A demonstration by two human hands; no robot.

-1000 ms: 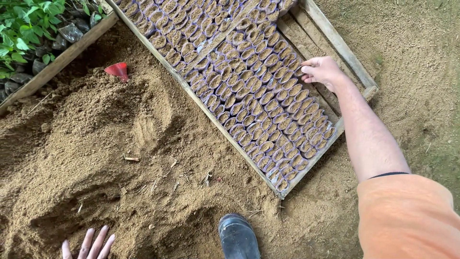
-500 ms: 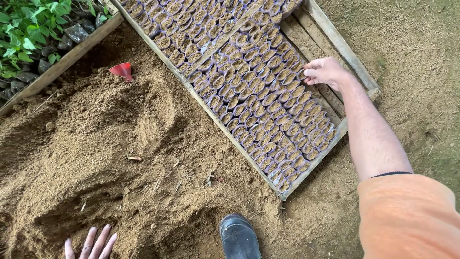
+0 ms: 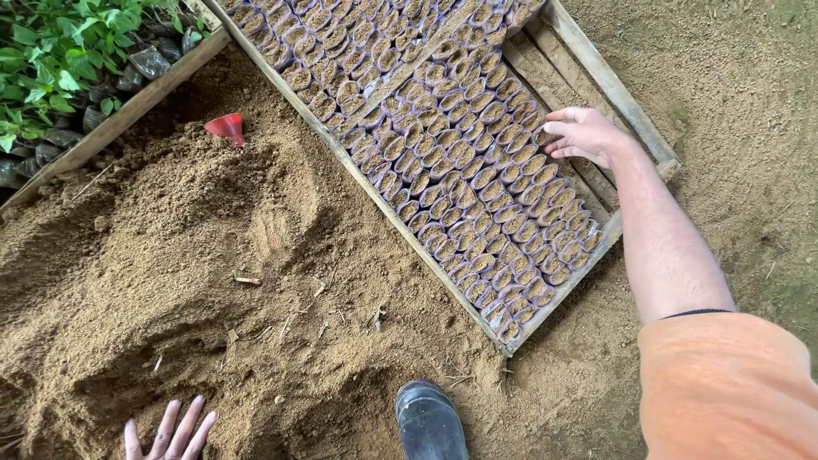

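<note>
Here, seen from above, a person leans over a long wooden frame [image 3: 385,203] lying on sandy ground and packed with rows of small soil-filled nursery bags [image 3: 464,162]. The right hand [image 3: 584,133] reaches to the far right of the frame, fingers loosely curled and slightly apart, fingertips touching the outermost bags of the filled rows, beside the bare slats; it grips nothing. The left hand [image 3: 168,433] rests at the near left edge, fingers spread flat on a heap of loose soil [image 3: 170,281], holding nothing. A dark boot [image 3: 429,419] stands near the frame's near corner. A small red funnel [image 3: 226,128] lies at the far left, beside leafy seedlings [image 3: 60,51]. The edge bags look unsupported on the open side, so a sideways push could probably topple them and spill their soil.
</note>
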